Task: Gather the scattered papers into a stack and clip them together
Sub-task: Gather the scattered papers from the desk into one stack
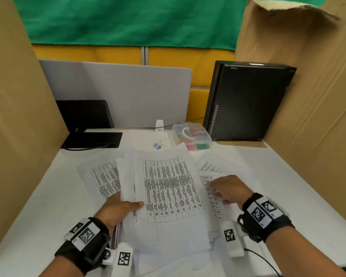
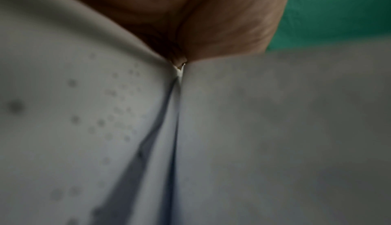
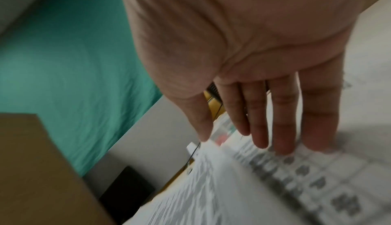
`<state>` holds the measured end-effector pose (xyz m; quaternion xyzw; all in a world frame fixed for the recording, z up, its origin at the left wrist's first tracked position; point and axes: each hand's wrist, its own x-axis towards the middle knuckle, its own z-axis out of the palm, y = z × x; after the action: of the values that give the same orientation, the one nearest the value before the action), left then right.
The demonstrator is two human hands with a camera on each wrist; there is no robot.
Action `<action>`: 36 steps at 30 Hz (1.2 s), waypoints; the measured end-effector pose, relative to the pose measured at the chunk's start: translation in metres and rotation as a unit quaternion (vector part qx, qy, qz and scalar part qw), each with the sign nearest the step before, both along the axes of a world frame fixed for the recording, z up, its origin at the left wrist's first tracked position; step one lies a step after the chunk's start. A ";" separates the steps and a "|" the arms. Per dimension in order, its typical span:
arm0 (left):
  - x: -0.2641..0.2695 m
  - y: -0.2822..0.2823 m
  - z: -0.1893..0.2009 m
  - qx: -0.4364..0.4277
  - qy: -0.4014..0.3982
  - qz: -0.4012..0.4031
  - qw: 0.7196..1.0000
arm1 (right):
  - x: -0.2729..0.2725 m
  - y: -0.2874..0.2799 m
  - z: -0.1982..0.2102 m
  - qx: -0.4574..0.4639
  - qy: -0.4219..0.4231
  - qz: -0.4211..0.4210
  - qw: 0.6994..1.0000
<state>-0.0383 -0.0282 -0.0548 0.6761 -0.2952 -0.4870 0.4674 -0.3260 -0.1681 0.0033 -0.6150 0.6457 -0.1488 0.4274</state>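
A loose stack of printed white papers (image 1: pixel 168 196) lies in the middle of the white table (image 1: pixel 38 206). My left hand (image 1: pixel 124 204) grips the stack's left edge, thumb on top and fingers hidden beneath. In the left wrist view the left hand (image 2: pixel 211 19) shows only as a blurred palm against the papers (image 2: pixel 275 128). My right hand (image 1: pixel 226 188) rests flat, fingers straight, on a separate sheet (image 1: pixel 216 208) just right of the stack. The right wrist view shows the fingertips (image 3: pixel 283 145) touching that sheet (image 3: pixel 306 178). A small binder clip (image 1: pixel 157 145) lies behind the papers.
One loose sheet (image 1: pixel 102 176) lies left of the stack and another (image 1: pixel 212 164) at the far right. A clear plastic box (image 1: pixel 192 136) of coloured clips, a black case (image 1: pixel 246 100) and a black stand (image 1: pixel 92 138) sit at the back. Cardboard walls (image 1: pixel 18 116) flank the table.
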 end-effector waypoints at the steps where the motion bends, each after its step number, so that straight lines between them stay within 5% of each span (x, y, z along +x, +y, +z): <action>1: 0.001 -0.001 -0.002 0.002 0.000 0.005 1.000 | 0.006 0.005 -0.005 -0.003 0.005 0.034 0.999; 4: 0.002 -0.002 -0.003 0.010 -0.005 0.027 1.000 | 0.024 0.015 -0.009 0.003 -0.007 0.116 0.993; 9: 0.010 0.002 0.003 0.042 0.019 0.093 0.995 | 0.027 -0.020 0.007 -0.059 -0.063 0.089 0.992; 15: 0.026 0.005 0.007 0.038 0.082 0.190 0.978 | 0.030 -0.054 0.005 -0.073 0.120 0.162 0.977; 21: 0.040 0.006 0.011 0.055 0.155 0.241 0.957 | 0.038 -0.055 -0.006 -0.035 0.330 0.248 0.910; 27: 0.038 0.006 0.011 0.048 0.182 0.251 0.949 | 0.040 -0.055 -0.004 -0.040 0.354 0.273 0.894; 32: 0.034 0.006 0.008 0.050 0.181 0.248 0.950 | 0.056 -0.052 -0.007 -0.078 0.247 0.249 0.933; 36: 0.037 0.003 -0.003 0.060 0.183 0.249 0.949 | 0.068 -0.052 -0.013 -0.064 0.285 0.263 0.919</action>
<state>-0.0008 -0.0252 -0.0579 0.6544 0.0030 -0.4875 0.5780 -0.2582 -0.2201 -0.0095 -0.8052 0.5441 0.1096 0.2087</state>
